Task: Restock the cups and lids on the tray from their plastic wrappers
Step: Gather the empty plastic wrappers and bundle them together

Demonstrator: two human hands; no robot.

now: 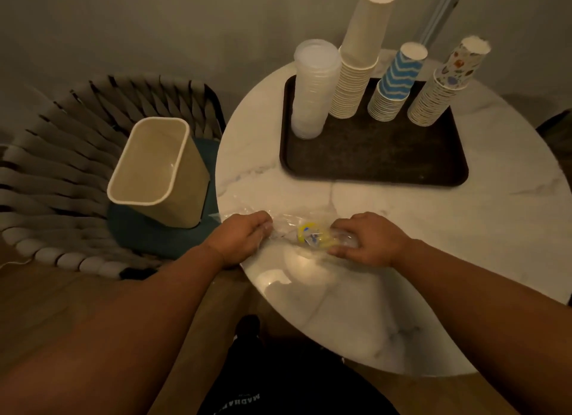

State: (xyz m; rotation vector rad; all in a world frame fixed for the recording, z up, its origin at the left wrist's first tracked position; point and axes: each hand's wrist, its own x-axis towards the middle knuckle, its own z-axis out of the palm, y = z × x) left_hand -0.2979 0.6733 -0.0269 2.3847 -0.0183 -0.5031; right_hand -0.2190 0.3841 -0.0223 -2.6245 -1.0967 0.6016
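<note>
The clear plastic wrapper [305,233] lies crumpled on the near edge of the round counter [402,244], between the two hands, with a yellow and blue label showing at its middle. It looks thin, light and slippery, soft enough to bunch into a ball, so gathering it from both ends should work better than pinching one corner. The left hand [240,239] has its fingers [263,221] curled down onto the wrapper's left end, and the right hand [368,239] is curled round the bunched right end; both seem to hold it. Further back, the dark tray [371,164] carries a stack of clear lids [312,89], a plain cup stack [359,68], a blue zigzag stack [393,86] and a patterned stack [442,86]. An open bin [158,170] stands on the chair at left, just beside the counter.
</note>
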